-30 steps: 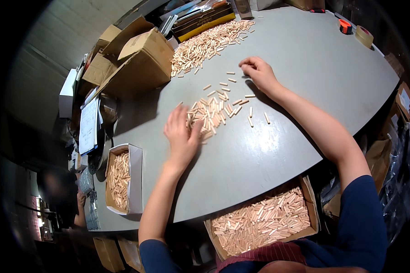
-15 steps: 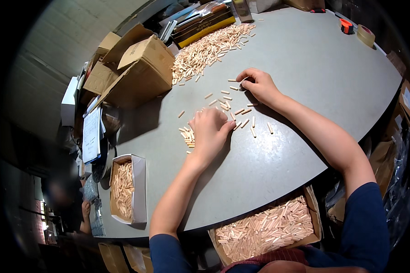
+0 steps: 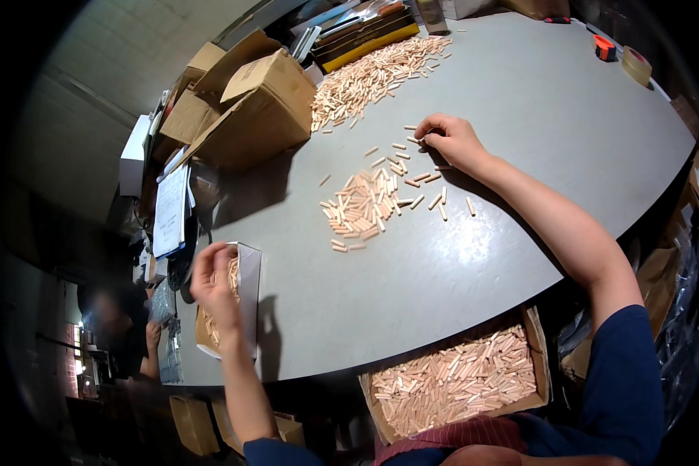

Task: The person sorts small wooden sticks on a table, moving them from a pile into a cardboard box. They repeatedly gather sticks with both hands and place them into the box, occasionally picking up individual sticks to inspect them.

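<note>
My left hand [image 3: 219,291] is over the white box [image 3: 250,291] at the left of the table, its fingers bent and smeared by motion. Short wooden dowels [image 3: 211,330] fill that box, partly hidden by the hand. Farther right, my right hand [image 3: 457,146] rests low over the tabletop, thumb and forefinger pinched at the end of a wooden dowel [image 3: 414,140]. Between my hands lies a loose pile of dowels [image 3: 365,203], with several single ones scattered toward the right hand.
A big dowel heap [image 3: 377,78] lies at the back, beside an open cardboard box [image 3: 268,109]. Below the near edge of the grey table [image 3: 505,256] sits a carton of dowels [image 3: 458,380]. Tape [image 3: 637,67] and an orange tape measure [image 3: 603,48] lie far right. Another person [image 3: 124,326] is at left.
My left hand has moved left from the dowel pile to over the white box, uncovering the pile. The right hand stays by the scattered dowels. The whole view has shifted slightly.
</note>
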`<state>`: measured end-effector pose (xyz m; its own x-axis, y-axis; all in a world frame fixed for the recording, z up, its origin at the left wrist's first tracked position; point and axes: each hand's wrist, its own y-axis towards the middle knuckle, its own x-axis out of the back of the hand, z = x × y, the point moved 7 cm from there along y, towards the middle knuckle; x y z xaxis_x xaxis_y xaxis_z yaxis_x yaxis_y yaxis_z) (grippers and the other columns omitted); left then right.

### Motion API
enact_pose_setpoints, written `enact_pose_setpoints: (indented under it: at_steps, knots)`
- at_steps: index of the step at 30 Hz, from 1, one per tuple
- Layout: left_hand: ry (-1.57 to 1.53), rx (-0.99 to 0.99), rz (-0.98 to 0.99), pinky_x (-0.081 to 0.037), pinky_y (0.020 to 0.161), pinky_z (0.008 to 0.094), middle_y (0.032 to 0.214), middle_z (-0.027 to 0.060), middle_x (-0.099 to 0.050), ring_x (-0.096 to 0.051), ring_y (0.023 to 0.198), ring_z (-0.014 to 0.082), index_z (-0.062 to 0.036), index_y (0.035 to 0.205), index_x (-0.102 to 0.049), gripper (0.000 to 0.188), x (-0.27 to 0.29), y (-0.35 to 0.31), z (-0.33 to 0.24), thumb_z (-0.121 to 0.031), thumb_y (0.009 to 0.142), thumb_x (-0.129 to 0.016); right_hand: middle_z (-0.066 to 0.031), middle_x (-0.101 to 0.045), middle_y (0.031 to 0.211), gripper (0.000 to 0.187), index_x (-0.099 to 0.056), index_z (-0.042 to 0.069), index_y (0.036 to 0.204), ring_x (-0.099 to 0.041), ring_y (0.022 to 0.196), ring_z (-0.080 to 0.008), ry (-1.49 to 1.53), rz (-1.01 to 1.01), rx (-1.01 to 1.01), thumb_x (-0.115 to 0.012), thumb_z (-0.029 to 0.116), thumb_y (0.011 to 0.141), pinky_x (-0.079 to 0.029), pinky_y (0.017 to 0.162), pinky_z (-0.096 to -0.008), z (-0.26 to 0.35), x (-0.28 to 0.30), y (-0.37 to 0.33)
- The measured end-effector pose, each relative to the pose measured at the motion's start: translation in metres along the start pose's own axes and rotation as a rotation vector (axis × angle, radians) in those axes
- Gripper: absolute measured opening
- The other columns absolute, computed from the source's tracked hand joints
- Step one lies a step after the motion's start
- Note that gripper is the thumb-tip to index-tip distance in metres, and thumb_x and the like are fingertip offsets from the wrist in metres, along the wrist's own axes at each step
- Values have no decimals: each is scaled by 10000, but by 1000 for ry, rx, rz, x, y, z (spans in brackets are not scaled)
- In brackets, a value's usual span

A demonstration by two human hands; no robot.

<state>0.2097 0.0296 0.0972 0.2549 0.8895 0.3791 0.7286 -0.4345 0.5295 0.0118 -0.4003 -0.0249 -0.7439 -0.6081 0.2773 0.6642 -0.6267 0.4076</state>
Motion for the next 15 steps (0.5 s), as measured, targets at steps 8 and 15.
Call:
enact_pose_setpoints:
  at_steps: [8, 15]
  knots:
    - [1038, -402, -113, -402, 1096, 429, 1265, 146, -687, -585, 1201, 340, -3, 1170, -713, 269, 49, -35, -25, -42, 927, -605, -83, -720, 1008, 185, -717, -6, 1058, -689, 946, -145, -84, 50, 9, -620, 62, 916, -540, 857, -286, 1, -1, 3]
    - [486, -245, 415, -278, 1207, 482, 1552, 278, -443, -393, 1453, 416, 48, 1471, -462, 578, -130, -12, 60, -344, 1048, -495, -196, -636, 1264, 360, -619, -12, 1242, -632, 1139, -330, -206, -43, 160, -581, 241, 990, -496, 1000, -409, -5, 2, 10]
